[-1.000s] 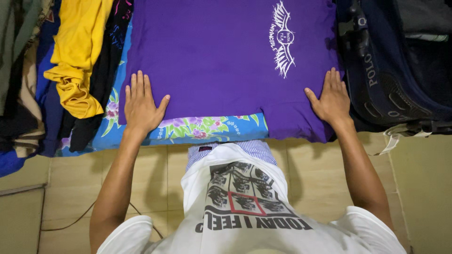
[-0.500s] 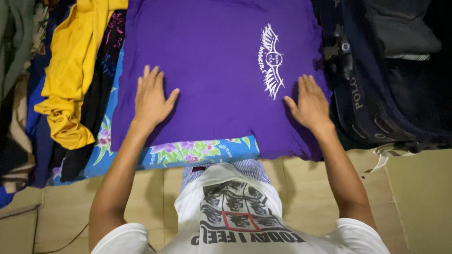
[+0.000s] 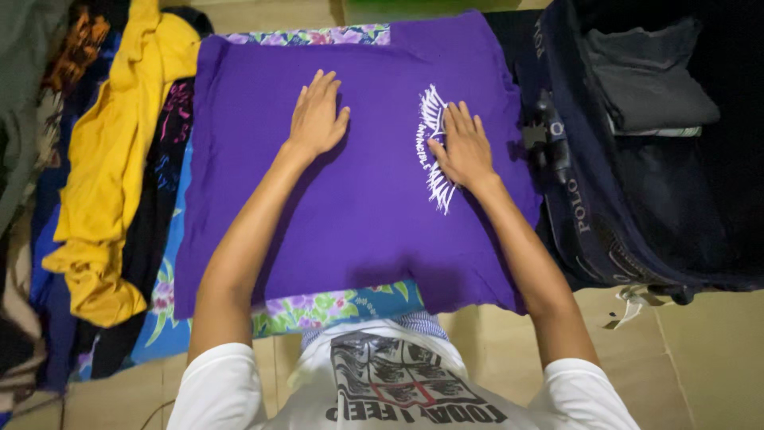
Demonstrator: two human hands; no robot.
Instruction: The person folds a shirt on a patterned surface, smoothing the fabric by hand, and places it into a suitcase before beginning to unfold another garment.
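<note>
Covering much of the floral cloth (image 3: 318, 309), the purple shirt (image 3: 350, 215) leaves only a strip of blue-and-green pattern showing at its near edge and another at its far edge; what the cloth lies on cannot be made out. The shirt's sleeves and collar are folded out of sight, so it reads as a plain, nearly square panel. A dark bag (image 3: 637, 175) at 3 o'clock runs off the picture, and the pile of clothes at 9 o'clock, with a yellow garment (image 3: 119, 159) on top, is cut by the left edge.

The shirt is smooth, deep purple, with a white winged print (image 3: 434, 151) toward its right side. That print runs lengthwise from 12 to 6 o'clock, and the panel's slightly longer side follows the same line, tilted a little toward 1 o'clock.

Both hands lie flat on the shirt's far half, palms down, fingers spread and pointing to 12 o'clock, gripping nothing. The left hand (image 3: 316, 119) rests on bare purple cloth; the right hand (image 3: 463, 147) partly covers the print.
</note>
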